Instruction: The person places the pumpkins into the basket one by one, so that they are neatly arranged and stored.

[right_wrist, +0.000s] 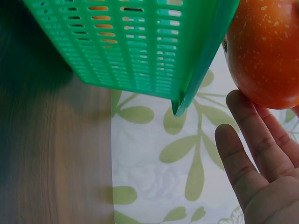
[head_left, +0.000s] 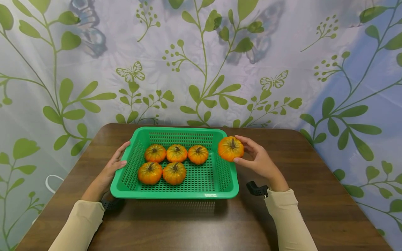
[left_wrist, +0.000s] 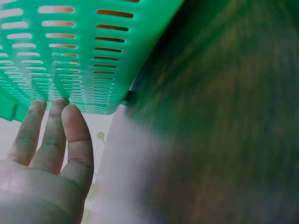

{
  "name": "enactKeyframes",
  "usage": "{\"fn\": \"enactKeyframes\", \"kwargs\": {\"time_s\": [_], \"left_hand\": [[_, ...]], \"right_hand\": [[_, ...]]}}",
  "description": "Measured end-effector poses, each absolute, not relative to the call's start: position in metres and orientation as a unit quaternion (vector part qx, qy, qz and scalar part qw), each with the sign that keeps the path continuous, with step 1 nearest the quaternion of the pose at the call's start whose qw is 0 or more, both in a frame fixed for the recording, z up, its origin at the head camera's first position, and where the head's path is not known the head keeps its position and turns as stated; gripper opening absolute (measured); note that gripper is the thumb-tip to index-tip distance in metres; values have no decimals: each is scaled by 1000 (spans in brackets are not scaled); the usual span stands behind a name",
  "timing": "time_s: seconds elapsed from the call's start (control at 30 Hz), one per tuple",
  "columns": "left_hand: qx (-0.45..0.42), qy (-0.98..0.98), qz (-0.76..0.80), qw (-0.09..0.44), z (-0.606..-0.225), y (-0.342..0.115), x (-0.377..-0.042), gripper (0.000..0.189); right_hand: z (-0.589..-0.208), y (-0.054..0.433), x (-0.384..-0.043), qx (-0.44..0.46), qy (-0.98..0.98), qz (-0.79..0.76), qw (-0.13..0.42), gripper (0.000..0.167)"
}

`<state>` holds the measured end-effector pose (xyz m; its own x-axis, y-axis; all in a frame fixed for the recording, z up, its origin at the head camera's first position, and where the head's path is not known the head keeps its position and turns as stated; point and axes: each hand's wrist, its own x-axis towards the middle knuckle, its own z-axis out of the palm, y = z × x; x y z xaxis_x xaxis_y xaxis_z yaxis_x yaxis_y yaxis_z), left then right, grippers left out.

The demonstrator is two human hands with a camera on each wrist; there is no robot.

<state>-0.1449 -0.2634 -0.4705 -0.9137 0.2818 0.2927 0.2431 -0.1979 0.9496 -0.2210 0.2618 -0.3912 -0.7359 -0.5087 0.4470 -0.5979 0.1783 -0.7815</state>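
A green plastic basket (head_left: 176,195) with slotted walls stands on the brown table. Inside it, towards the left, several small orange pumpkins (head_left: 174,173) sit in two rows with their stems up. My left hand (head_left: 108,172) holds the basket's left side, thumb at the rim; in the left wrist view its fingers (left_wrist: 51,135) reach the outer wall. Just over the right rim, my right hand (head_left: 259,160) grips another pumpkin (head_left: 230,149) between thumb and fingers. The right wrist view shows that pumpkin's smooth orange underside beside the basket's outer wall, the thumb hidden there.
The dark wooden table (head_left: 301,181) extends on both sides of the basket and in front of it. A leaf-patterned curtain (head_left: 201,62) hangs behind the table's far edge. A black wrist device (head_left: 257,189) sits by my right wrist. A white cable loop (head_left: 51,181) shows at far left.
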Motion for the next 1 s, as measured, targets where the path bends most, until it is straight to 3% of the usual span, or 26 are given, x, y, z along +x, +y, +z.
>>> {"fn": "enactKeyframes", "kwargs": {"time_s": [0.63, 1.0], "left_hand": [[206, 636, 743, 22, -472, -266, -145, 62], [207, 636, 743, 28, -471, -266, -145, 63]], "right_hand": [[-387, 245, -213, 401, -796, 453, 34, 75], [-385, 233, -211, 425, -794, 434, -8, 75]]}}
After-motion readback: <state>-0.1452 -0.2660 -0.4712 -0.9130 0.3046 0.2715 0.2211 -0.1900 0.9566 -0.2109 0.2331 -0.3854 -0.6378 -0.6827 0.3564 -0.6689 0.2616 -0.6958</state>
